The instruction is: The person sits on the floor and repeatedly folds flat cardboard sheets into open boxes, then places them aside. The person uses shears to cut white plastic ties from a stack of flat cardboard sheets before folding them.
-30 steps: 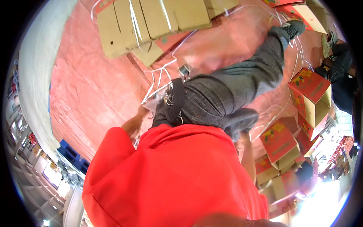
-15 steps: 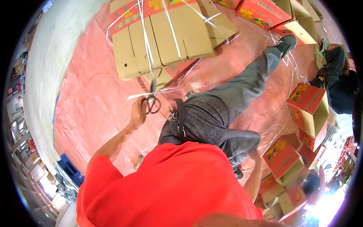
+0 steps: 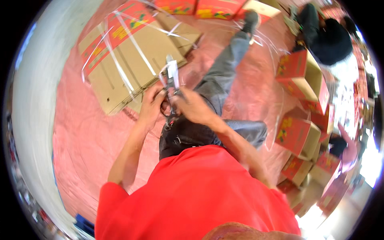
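Observation:
My left hand [image 3: 151, 105] is closed on black-handled scissors [image 3: 164, 107], with a handle loop showing beside its fingers. My right hand [image 3: 194, 106] has its fingers closed at a dark, elongated thing [image 3: 171, 85] right by the scissors; blur hides whether it is part of them. Pale strap [image 3: 172, 69] shows at its upper end. Just beyond my hands lies a bundle of flattened cardboard boxes [image 3: 132, 60], brown with a red printed band, crossed by white plastic straps [image 3: 120, 68].
A pinkish-red sheet [image 3: 92, 156] covers the floor. My outstretched leg [image 3: 220, 72] lies right of the bundle. Open red-and-brown cartons [image 3: 298, 134] stand along the right, with more cartons [image 3: 218, 9] at the top. Another person [image 3: 330, 42] is at the upper right.
My right hand has come up from beside my leg to meet my left hand at the scissors. The view has shifted, so the bundle appears further left and turned.

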The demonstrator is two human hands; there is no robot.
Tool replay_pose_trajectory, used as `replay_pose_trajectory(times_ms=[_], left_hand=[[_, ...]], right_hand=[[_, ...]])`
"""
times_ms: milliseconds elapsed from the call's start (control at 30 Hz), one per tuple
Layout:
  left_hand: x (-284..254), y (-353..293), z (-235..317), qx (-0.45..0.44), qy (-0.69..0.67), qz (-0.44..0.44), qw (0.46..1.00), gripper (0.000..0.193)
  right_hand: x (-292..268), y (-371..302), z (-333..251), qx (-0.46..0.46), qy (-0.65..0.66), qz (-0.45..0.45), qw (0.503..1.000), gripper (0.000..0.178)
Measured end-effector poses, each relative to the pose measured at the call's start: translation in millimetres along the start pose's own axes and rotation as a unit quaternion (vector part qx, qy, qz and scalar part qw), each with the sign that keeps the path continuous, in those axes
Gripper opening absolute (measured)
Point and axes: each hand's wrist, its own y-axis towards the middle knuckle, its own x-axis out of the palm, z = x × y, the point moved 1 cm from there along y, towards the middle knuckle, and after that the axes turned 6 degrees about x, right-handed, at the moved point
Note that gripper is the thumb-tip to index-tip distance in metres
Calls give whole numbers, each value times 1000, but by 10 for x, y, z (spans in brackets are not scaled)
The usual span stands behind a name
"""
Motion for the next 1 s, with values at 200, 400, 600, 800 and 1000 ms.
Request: replay_pose_trajectory(times_ms=[200,400,600,800,1000], left_hand=[[103,-309,-336,302,439,66,844,52],[26,-411,-245,36,130,12,991,72],[-790,-365,-836,-19,308,-66,949,39],[-2420,-2084,-2746,-130,532,-125,828,42],[-2145,-2005,-2484,-178,581,58,792,41]], right_hand=[[265,77,-4,48,-155,55,985,27],[381,41,-245,76,-186,18,979,33],[418,593,283,-8,-179,39,983,24],[403,391,443,-20,-70,116,991,14],[427,333,290,-19,-359,-105,927,30]])
